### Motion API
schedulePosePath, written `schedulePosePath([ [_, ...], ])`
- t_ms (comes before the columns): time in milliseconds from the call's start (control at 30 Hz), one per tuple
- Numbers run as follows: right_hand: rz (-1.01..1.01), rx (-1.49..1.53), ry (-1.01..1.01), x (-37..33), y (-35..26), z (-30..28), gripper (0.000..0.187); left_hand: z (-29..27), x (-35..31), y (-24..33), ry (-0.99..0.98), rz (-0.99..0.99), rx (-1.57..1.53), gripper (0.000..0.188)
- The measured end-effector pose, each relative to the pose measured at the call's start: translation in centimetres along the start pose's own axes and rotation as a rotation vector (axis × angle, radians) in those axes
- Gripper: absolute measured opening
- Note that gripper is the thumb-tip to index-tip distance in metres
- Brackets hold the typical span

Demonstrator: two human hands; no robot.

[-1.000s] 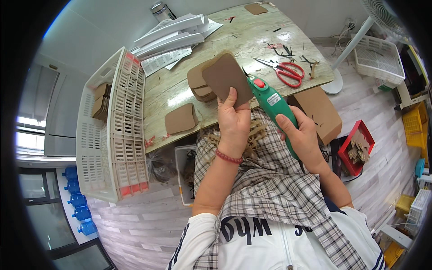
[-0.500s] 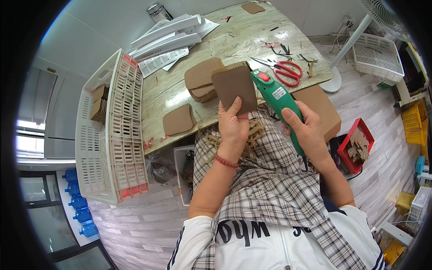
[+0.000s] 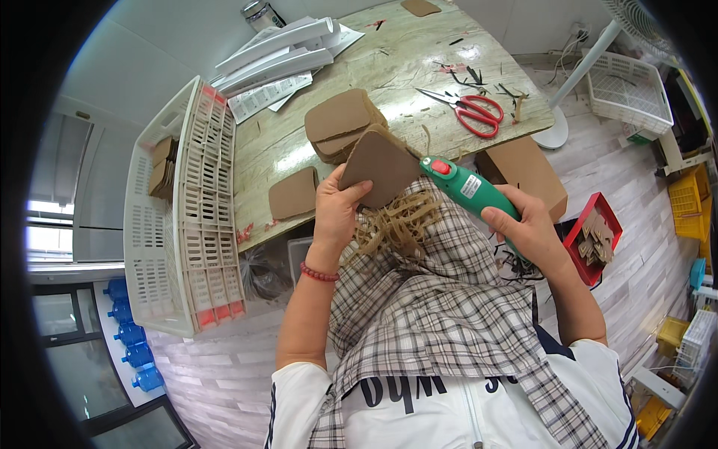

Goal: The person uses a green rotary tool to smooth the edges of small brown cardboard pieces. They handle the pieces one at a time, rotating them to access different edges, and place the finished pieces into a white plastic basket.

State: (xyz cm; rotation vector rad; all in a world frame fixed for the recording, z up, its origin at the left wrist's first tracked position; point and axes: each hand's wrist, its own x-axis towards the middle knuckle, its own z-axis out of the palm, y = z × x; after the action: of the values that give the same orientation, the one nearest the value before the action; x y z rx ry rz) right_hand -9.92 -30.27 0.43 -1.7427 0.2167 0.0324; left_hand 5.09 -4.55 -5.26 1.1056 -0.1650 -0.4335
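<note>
My left hand (image 3: 338,209) grips a brown rounded panel (image 3: 383,170) by its lower left corner, thumb on top. The panel is tilted above my lap at the table's front edge. In my right hand (image 3: 529,224) is a green electric cutter (image 3: 470,192) with a red button. Its tip meets the panel's right edge, where a thin strip curls up; the blade itself is too small to make out. Tan trimmings (image 3: 400,224) lie heaped on my checked apron (image 3: 441,322). Behind the panel is a stack of brown panels (image 3: 340,120). Another small stack (image 3: 294,194) lies at the table's front left.
Red-handled scissors (image 3: 477,116) and dark scraps lie on the table (image 3: 404,67) to the right. Papers (image 3: 280,63) are piled at the back left. A white crate (image 3: 206,217) stands left, with brown pieces inside. Right of me are a cardboard box (image 3: 523,176) and red tray (image 3: 609,213).
The panel has turned clockwise and tilted, and my left hand has shifted left with it. My right hand and the cutter have moved slightly right and down, with the cutter lying flatter.
</note>
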Motion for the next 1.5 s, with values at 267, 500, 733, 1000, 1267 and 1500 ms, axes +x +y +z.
schedulePosePath([
  [267,0.020,0.023,-0.007,0.0,0.6,1.4,0.035,-0.1,-2.0,-0.4,0.024,-0.242,0.067,0.037],
  [500,0.092,0.122,-0.100,0.4,0.6,0.9,0.036,-1.0,-2.3,0.3,-0.066,-0.276,0.180,0.037],
  [733,0.184,0.115,-0.176,0.2,0.3,0.0,0.040,-2.1,-2.0,2.5,0.001,-0.104,0.370,0.019],
  [1000,0.219,0.087,-0.262,0.4,0.4,-0.3,0.041,-3.6,-1.4,2.7,0.020,-0.067,0.229,0.016],
  [1267,0.232,0.055,-0.296,0.5,0.4,-0.2,0.038,-3.3,-1.2,2.6,-0.031,-0.201,0.278,0.016],
  [1500,0.202,0.037,-0.304,0.7,0.8,0.6,0.038,-2.3,-1.3,2.1,-0.115,-0.292,0.337,0.015],
])
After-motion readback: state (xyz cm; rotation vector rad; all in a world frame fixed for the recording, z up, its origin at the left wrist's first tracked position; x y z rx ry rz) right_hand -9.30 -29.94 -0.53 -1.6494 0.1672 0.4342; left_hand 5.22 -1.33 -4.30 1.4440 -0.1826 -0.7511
